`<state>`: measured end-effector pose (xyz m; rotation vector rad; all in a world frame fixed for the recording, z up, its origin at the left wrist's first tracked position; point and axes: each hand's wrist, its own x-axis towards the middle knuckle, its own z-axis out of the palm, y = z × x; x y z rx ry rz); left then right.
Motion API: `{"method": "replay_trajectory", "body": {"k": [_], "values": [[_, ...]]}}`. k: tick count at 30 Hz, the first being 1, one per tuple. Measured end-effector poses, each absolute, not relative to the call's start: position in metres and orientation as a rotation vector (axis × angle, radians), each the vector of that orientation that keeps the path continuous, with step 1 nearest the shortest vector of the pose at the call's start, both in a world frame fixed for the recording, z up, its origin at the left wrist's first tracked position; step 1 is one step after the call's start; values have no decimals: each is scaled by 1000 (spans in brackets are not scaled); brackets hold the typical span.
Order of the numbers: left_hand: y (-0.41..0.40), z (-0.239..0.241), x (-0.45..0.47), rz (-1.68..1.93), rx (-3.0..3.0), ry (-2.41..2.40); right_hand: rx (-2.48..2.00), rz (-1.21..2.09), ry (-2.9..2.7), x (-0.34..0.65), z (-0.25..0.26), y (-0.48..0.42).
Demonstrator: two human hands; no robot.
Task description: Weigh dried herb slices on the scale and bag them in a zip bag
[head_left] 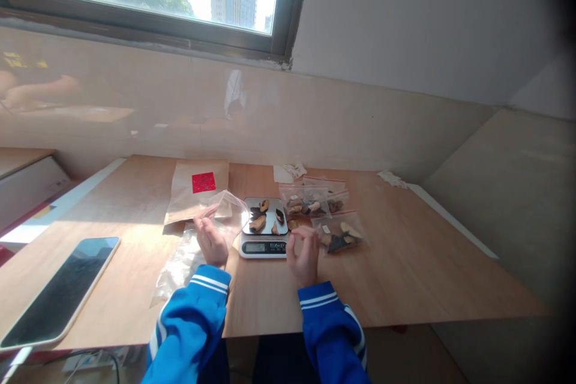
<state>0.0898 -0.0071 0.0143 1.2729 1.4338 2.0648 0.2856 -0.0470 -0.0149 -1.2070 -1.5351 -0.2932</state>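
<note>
My left hand (210,241) pinches the edge of a clear zip bag (234,211), whose mouth gapes toward the scale. Beside it stands a white digital kitchen scale (263,247) with a metal plate. Several dried brown and black pieces, like dried mushroom slices (258,224), lie apart on that plate. My right hand (304,252) is closed in a pinch at the scale's right edge. A brownish piece (293,225) shows just beyond its fingertips; whether the fingers hold it I cannot tell. Under my left hand more clear plastic bags (180,261) lie flat.
Filled zip bags (308,201) of similar pieces lie right of the scale, one more (341,237) nearer me. A brown paper bag (180,192) with a red label is behind my left hand. A charging phone (60,291) lies at left. Crumpled tissue (294,170) sits at the back.
</note>
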Motion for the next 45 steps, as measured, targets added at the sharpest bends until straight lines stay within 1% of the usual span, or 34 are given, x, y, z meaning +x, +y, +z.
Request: {"method": "replay_trajectory", "body": {"k": [4, 7, 17, 45], "values": [[-6, 14, 91, 2097, 1249, 1450, -1327, -171, -1615, 281, -14, -42], [-6, 14, 92, 2103, 1239, 1455, -1350, -143, -1613, 280, -16, -41], [-5, 12, 95, 2204, 1141, 1399, -1320, -193, -1613, 280, -19, -40], [-6, 10, 91, 2112, 1263, 1457, -1514, -205, -1689, 280, -28, -36]]}}
